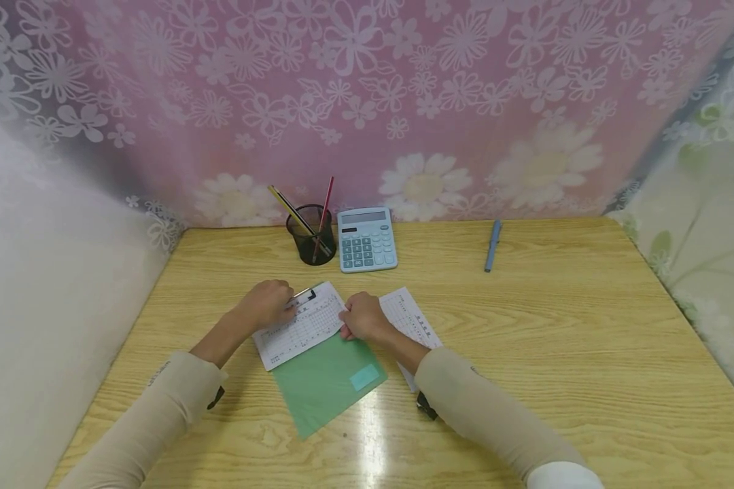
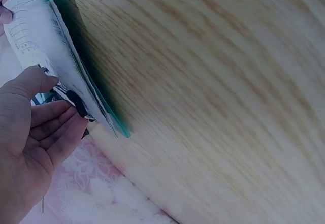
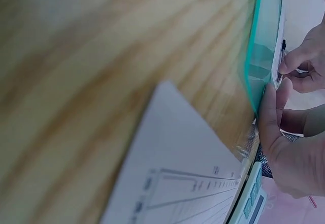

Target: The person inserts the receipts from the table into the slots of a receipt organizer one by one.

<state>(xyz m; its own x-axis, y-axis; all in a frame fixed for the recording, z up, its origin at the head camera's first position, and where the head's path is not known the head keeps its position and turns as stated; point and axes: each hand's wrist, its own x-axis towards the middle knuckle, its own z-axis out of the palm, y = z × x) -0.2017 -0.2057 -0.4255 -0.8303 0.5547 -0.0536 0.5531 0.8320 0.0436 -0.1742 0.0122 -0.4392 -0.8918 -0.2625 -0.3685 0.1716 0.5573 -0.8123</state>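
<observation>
A green clip folder [image 1: 324, 394] lies tilted on the table, a light blue label on its lower right corner. Printed sheets [image 1: 302, 329] cover its upper half. At the folder's top edge is a metal clip [image 1: 302, 294] with a black end. My left hand [image 1: 268, 304] pinches this clip between thumb and fingers; the left wrist view shows its black part [image 2: 76, 102] at the fingertips. With thumb and fingers my right hand [image 1: 363, 317] pinches the sheets' right edge. A loose printed form [image 1: 412, 319] lies partly under my right forearm.
Behind the folder stand a black mesh pen cup [image 1: 310, 234] with pencils and a light blue calculator [image 1: 367, 239]. A blue pen [image 1: 493, 246] lies farther right on the wooden table [image 1: 556, 339]. A flowered pink curtain [image 1: 342, 102] hangs along the back edge.
</observation>
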